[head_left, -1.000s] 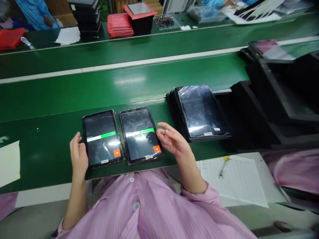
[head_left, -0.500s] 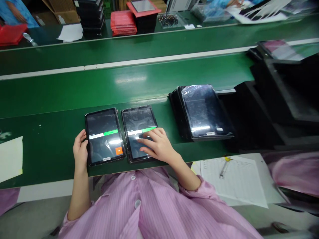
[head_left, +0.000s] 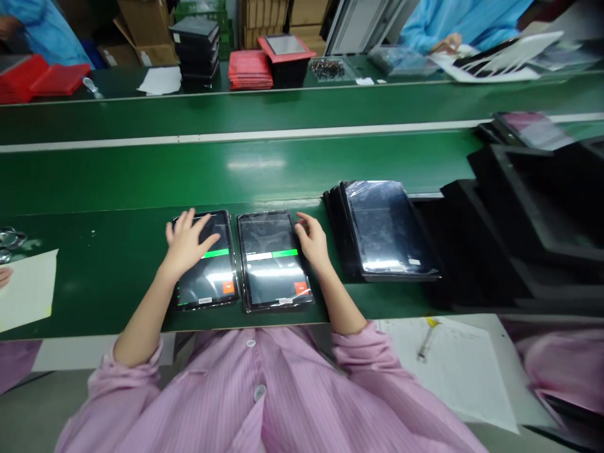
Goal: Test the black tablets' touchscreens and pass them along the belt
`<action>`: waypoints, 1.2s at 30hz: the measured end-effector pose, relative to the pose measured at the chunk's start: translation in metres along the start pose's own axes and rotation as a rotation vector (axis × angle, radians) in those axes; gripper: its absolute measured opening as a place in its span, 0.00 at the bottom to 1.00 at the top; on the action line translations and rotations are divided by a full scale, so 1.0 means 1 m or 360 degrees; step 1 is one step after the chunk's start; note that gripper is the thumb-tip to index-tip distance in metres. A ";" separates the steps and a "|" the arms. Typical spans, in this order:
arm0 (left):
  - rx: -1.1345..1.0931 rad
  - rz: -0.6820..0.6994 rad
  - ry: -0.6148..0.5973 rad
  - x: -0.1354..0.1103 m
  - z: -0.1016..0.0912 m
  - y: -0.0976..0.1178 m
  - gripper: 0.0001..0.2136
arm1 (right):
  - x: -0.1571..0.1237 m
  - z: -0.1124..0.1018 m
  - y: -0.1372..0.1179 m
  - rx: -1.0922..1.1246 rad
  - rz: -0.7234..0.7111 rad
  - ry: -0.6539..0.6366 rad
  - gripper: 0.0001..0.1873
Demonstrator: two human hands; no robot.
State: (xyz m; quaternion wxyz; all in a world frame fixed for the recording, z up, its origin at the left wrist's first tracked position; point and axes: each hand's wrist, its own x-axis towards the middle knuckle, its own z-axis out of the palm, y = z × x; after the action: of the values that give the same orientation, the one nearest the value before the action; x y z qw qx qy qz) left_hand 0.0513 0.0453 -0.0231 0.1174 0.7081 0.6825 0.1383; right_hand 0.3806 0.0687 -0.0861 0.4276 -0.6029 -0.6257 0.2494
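Observation:
Two tablets lie side by side on the green workbench (head_left: 117, 277), their screens lit with a white and green bar and an orange square. Over the upper part of the left tablet (head_left: 207, 280) is my left hand (head_left: 184, 242), fingers spread; whether it touches the glass I cannot tell. My right hand (head_left: 312, 238) is at the upper right edge of the right tablet (head_left: 268, 277), fingers loosely bent and apart, holding nothing. To the right of that hand sits a stack of tablets (head_left: 387, 226), the top one covered in shiny film.
Large black trays (head_left: 519, 220) crowd the right side. A pale sheet (head_left: 28, 289) lies at left, with another person's fingers (head_left: 4, 275) on it. Across the bench stand red pouches (head_left: 250, 69) and a black stack (head_left: 195, 50). Papers (head_left: 457, 365) lie below the bench edge.
My left hand has moved from the left tablet's side edge to over its screen. My right hand has left the right tablet's screen for its upper right edge. The view has tilted up slightly.

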 end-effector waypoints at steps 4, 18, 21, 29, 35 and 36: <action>0.0342 0.0031 -0.0159 0.054 0.012 0.044 0.21 | 0.015 0.015 0.027 0.0548 0.0339 -0.0004 0.22; 0.0525 -0.0209 -0.0372 0.072 0.006 0.079 0.25 | 0.015 0.025 0.031 0.0609 0.0270 0.0100 0.19; 0.0027 0.0047 -0.0283 0.048 -0.025 0.094 0.24 | 0.017 0.026 0.031 0.0601 0.0275 0.0100 0.17; -0.0891 0.0642 -0.0438 -0.046 -0.066 0.136 0.12 | 0.017 0.022 0.032 0.0556 0.0249 0.0021 0.16; -0.0315 0.1067 -0.0121 -0.104 0.043 0.129 0.08 | 0.003 0.013 0.034 0.0721 0.0304 -0.0063 0.25; -0.0263 0.1088 -0.0065 -0.114 0.061 0.125 0.04 | 0.000 0.012 0.034 0.0755 0.0315 -0.0073 0.24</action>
State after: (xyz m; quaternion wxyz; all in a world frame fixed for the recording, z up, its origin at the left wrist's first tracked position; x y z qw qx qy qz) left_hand 0.1858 -0.0723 -0.0396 0.1348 0.8863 0.3900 0.2104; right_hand 0.3887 0.0765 -0.1204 0.5163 -0.5382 -0.4973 0.4433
